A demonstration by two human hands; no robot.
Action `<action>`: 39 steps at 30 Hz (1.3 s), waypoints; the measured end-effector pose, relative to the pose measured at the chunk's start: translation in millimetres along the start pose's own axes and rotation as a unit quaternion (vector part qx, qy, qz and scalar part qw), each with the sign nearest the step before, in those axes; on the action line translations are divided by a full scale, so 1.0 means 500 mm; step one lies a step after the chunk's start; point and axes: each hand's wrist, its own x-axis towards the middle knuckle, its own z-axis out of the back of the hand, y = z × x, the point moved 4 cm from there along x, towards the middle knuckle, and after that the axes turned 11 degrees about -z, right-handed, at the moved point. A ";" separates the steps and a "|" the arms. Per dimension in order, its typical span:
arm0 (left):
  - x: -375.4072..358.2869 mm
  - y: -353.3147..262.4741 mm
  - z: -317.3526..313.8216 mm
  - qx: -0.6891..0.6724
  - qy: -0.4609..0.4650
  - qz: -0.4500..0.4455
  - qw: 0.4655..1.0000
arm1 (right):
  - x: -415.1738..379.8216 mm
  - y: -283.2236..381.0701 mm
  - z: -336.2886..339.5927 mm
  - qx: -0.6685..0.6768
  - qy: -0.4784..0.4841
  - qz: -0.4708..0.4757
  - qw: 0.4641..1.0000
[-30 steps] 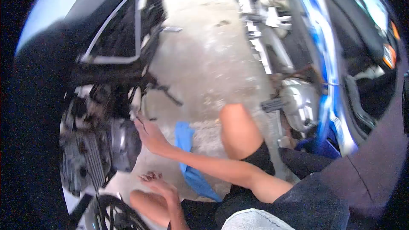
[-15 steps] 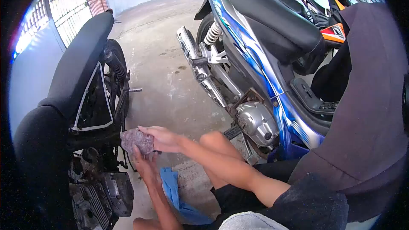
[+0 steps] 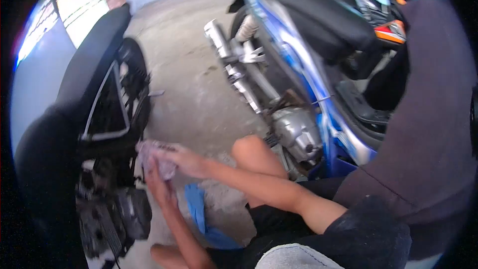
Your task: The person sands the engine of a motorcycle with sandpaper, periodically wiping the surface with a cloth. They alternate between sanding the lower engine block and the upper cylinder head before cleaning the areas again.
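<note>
A purplish-grey cloth (image 3: pixel 167 170), bunched up and blurred by motion, is held between both hands beside the stripped motorcycle frame. My right hand (image 3: pixel 186 161) grips it from the right, with fingers laid over its top. From below, my left hand (image 3: pixel 158 182) closes around its near side. The bare engine (image 3: pixel 112 219) is just below and left of my hands. On the concrete beneath my forearms lies a blue cloth (image 3: pixel 196 206).
To the left stands the motorcycle with its long black seat (image 3: pixel 94 65). A blue and white motorbike (image 3: pixel 298 60) is close on the right, its silver exhaust (image 3: pixel 231 67) angled toward me. A dark draped cover (image 3: pixel 433 119) fills the far right. Concrete floor (image 3: pixel 179 79) runs between the bikes.
The cloth has been squeezed into a more crumpled shape, and my left fingers have moved up over it. Both hands have shifted slightly left. The view has moved a little.
</note>
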 end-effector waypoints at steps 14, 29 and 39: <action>-0.200 0.006 0.217 0.302 -0.070 -0.062 0.949 | -0.027 -0.097 -0.008 -0.367 -0.220 -0.031 0.903; -0.213 0.235 0.373 0.502 0.293 0.054 0.812 | 0.135 -0.321 -0.217 -0.738 0.012 0.307 0.601; -0.188 0.237 0.396 0.549 0.328 -0.045 0.767 | 0.107 -0.365 -0.212 -0.765 0.022 0.258 0.589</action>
